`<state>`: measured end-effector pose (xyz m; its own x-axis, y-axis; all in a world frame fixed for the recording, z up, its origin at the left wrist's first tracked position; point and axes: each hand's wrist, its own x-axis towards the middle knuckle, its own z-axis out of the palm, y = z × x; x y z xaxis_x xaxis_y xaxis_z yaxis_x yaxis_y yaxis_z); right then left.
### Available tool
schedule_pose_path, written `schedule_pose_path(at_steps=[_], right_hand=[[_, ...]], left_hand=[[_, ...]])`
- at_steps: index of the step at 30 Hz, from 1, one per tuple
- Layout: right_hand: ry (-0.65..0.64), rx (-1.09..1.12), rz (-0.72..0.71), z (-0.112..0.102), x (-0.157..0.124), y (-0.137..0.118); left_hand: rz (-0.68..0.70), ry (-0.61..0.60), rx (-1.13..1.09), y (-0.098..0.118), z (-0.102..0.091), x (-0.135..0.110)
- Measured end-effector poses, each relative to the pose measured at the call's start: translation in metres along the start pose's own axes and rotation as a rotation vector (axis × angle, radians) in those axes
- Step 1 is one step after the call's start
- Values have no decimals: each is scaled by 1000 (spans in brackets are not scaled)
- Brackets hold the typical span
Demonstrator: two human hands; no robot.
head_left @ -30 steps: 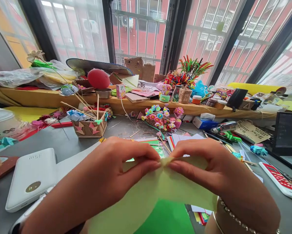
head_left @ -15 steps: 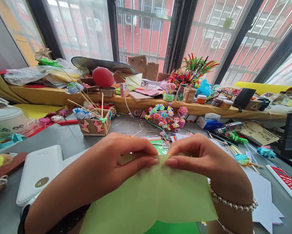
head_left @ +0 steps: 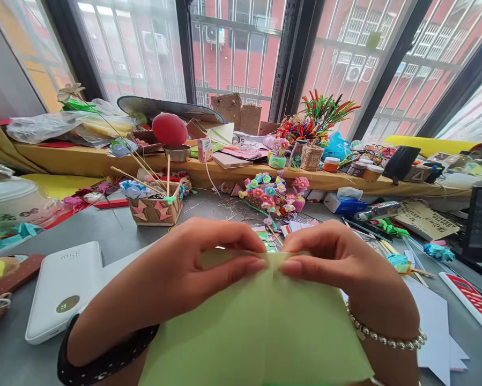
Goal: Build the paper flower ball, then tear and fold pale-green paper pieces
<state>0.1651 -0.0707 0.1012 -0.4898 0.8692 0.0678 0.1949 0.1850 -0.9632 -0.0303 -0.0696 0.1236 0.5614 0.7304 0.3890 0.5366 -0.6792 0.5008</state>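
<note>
A pale green sheet of paper [head_left: 260,327] is held up over the grey tabletop [head_left: 116,233], its top edge pinched by the closed fingers of the left hand [head_left: 176,279] and right hand [head_left: 341,268], a white power bank [head_left: 64,289] lying just left.

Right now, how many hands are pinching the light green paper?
2. The left hand pinches the top edge of the light green paper just left of its centre; the right hand pinches it just right of there. No other hand is in view.
</note>
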Motion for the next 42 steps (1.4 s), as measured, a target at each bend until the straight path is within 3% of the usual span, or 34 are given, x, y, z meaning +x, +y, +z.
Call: schedule_pose_path(at_steps=[4, 8, 12, 22, 33, 42], right_hand=[[65, -274, -90, -3, -1, -3], [188, -486, -200, -4, 3, -1], [263, -563, -228, -4, 4, 0], [156, -374, -213, -5, -3, -4], [87, -186, -174, -5, -3, -1], [79, -219, -145, -6, -2, -6]], left_hand=[[-54, -15, 59, -4, 6, 5], [-32, 74, 126, -10, 16, 10], [13, 155, 225, -11, 21, 14], [6, 142, 83, -5, 15, 5], [9, 162, 73, -1, 13, 3], [-4, 175, 89, -1, 13, 4]])
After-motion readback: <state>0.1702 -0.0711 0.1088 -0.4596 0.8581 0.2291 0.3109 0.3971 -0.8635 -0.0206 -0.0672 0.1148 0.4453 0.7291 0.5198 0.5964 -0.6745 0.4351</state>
